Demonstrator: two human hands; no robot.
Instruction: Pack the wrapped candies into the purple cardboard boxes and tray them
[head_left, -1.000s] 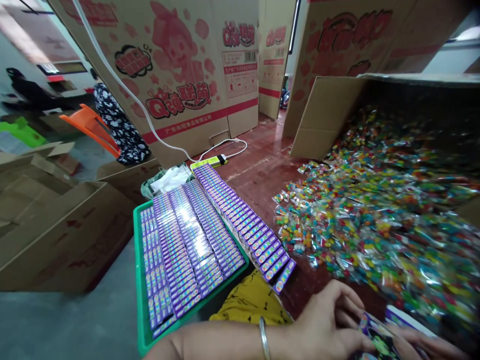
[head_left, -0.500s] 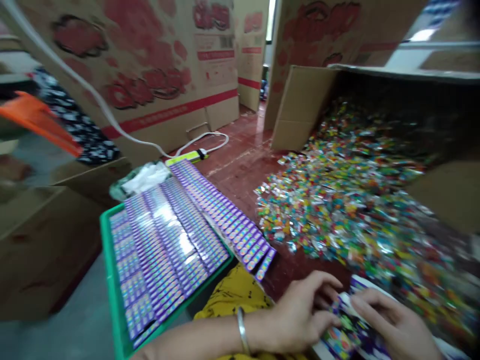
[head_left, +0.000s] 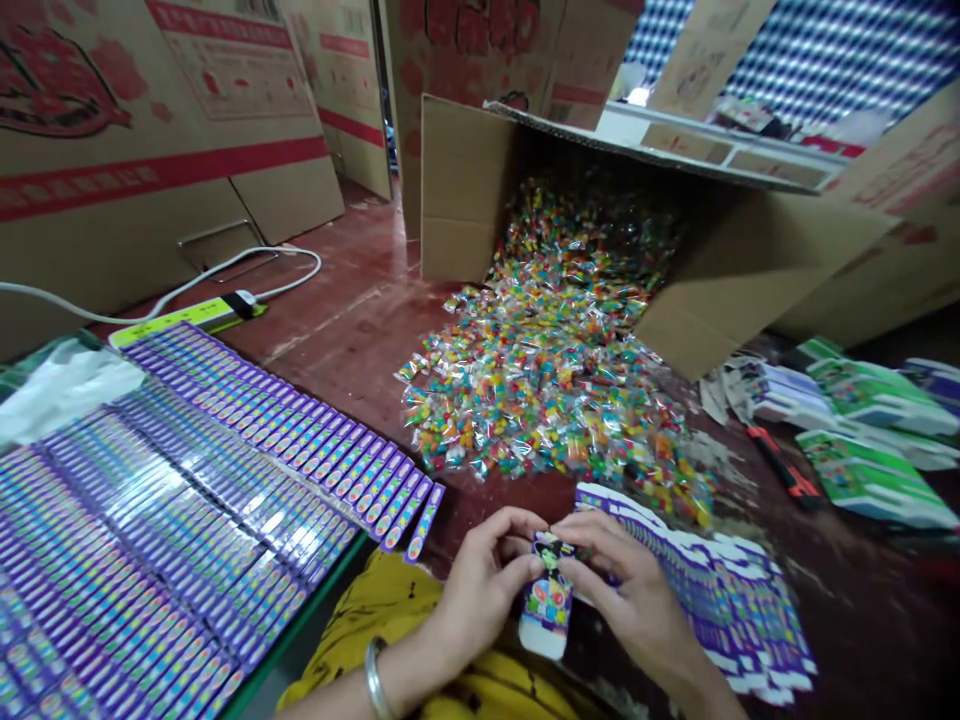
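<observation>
Between my two hands is a small purple candy box [head_left: 547, 592] with a printed front, its pale end flap pointing down toward me. My left hand [head_left: 491, 575] pinches its left side, thumb on the front; a silver bangle circles that wrist. My right hand [head_left: 626, 580] grips the upper right side, with fingers behind it. Just right of it lies a fanned stack of flat purple cartons [head_left: 735, 600] with white flaps. A pile of small clear packets of colourful candy [head_left: 525, 390] spills from a tipped cardboard box [head_left: 465, 190] in front of my hands.
At left, rows of purple boxes [head_left: 187, 530] fill a green crate, with another row [head_left: 300, 430] beside it. A yellow-green power strip [head_left: 180, 318] with a white cable sits behind. Red-black cutter-like tool [head_left: 784, 465] and green cartons [head_left: 874, 470] lie right. Large cartons [head_left: 172, 120] stand behind.
The view has swung right, bringing the flat carton stack and green cartons into sight. My hands have lifted one purple carton away from the stack, and it now looks opened into box shape.
</observation>
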